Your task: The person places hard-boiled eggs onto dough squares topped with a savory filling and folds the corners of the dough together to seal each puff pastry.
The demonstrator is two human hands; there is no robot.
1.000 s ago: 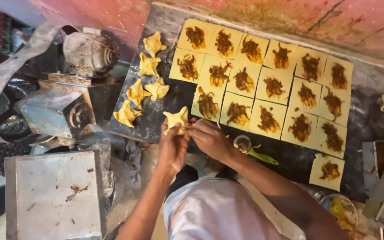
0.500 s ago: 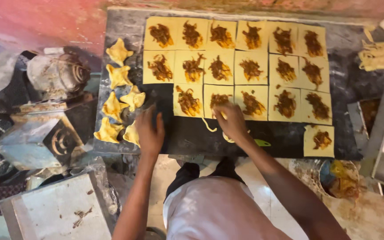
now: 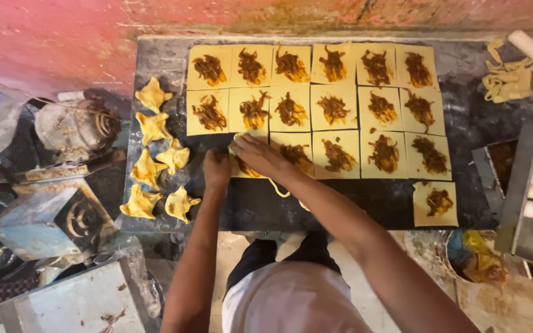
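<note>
Both hands' fingers pinch one filled dough square (image 3: 245,165) — left hand (image 3: 217,168); right hand (image 3: 259,154).

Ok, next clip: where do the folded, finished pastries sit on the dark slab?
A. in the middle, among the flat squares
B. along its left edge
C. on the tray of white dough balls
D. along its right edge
B: the folded pastries lie clustered along the left edge of the dark slab, left of the flat filled squares and of both hands.
</note>
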